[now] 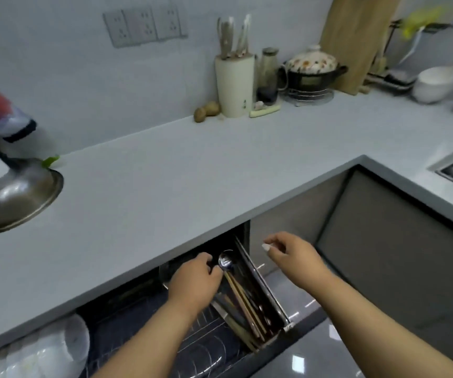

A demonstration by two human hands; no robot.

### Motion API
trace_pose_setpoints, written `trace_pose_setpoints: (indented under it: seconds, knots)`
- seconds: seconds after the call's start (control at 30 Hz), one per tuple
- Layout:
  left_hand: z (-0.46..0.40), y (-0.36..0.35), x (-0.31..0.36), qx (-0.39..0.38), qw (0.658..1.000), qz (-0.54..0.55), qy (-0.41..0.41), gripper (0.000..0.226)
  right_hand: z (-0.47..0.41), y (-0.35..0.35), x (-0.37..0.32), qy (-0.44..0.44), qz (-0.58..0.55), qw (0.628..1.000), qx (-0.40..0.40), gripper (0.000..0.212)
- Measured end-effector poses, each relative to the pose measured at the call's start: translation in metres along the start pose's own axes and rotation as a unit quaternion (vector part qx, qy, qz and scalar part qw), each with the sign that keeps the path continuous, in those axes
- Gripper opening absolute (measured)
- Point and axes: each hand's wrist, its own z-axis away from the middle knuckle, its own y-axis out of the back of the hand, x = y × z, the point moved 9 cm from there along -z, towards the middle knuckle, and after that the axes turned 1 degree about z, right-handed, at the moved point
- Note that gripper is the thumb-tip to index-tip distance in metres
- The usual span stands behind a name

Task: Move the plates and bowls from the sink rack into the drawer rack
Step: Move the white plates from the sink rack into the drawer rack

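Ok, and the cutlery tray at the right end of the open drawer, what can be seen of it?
The cutlery tray is a long, narrow, dark metal-looking box along the right side of the drawer rack, running front to back. In it lie a shiny metal spoon, bowl toward the back, and several wooden-looking chopsticks. The left hand reaches in beside the spoon; the right hand hovers apart.

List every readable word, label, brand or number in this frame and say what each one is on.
No text can be read in this frame.
White knife block: a small dark mark low on its front, too small and blurred to read.
Red-capped bottle at the left edge: a dark label band, motion-blurred, unreadable.
Wall sockets: no lettering can be made out.
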Motion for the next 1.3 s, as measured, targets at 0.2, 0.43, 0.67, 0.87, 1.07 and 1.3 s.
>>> trace_pose_setpoints:
  seconds: [0.2, 0.43, 0.67, 0.87, 1.07, 1.3]
  knots:
    - [-0.026, -0.066, 0.129, -0.048, 0.995, -0.013, -0.087, 0.04, 0.007, 0.106, 0.098, -0.064, -0.034, 0.995, 0.072, 0.022]
    - [-0.047, -0.161, 0.278, -0.103, 0.98, -0.028, -0.169, 0.043, 0.029, 0.224, 0.217, -0.143, -0.044, 0.977, 0.152, 0.012]
    - [-0.044, -0.23, 0.395, -0.143, 0.955, -0.036, -0.256, 0.047, 0.062, 0.3, 0.304, -0.212, -0.078, 0.95, 0.217, 0.014]
    - [-0.046, -0.252, 0.448, -0.156, 0.934, -0.029, -0.32, 0.059, 0.077, 0.332, 0.347, -0.251, -0.112, 0.924, 0.266, 0.015]
    - [-0.073, -0.28, 0.501, -0.156, 0.918, -0.019, -0.364, 0.073, 0.074, 0.366, 0.38, -0.276, -0.119, 0.902, 0.309, 0.017]
    - [-0.122, -0.323, 0.577, -0.169, 0.889, -0.035, -0.423, 0.082, 0.031, 0.428, 0.414, -0.308, -0.083, 0.876, 0.36, 0.018]
